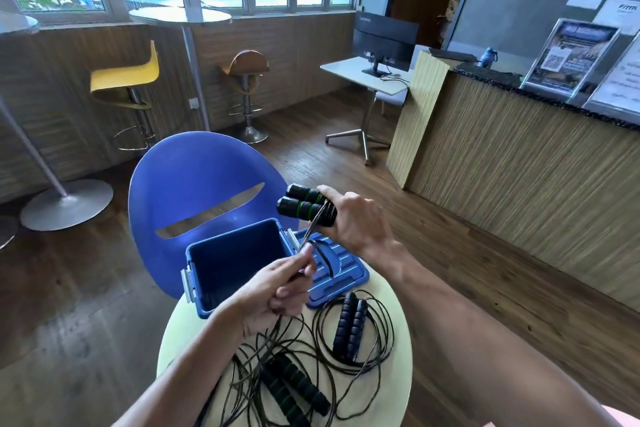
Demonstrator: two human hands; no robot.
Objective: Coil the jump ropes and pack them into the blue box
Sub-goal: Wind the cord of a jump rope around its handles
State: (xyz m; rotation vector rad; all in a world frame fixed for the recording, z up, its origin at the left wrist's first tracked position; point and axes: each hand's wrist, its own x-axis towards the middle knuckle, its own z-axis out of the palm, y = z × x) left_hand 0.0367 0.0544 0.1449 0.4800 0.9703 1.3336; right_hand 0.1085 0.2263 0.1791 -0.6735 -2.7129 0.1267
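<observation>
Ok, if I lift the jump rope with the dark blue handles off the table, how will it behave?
The cord looks thin and floppy, so its loose coil will probably sag and unwind. The paired handles look stiff and padded, likely easy to grip and the better place to hold.

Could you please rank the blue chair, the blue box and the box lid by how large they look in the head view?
1. blue chair, clearly largest.
2. blue box.
3. box lid, partly hidden by the left hand, so second and third are uncertain.
</observation>
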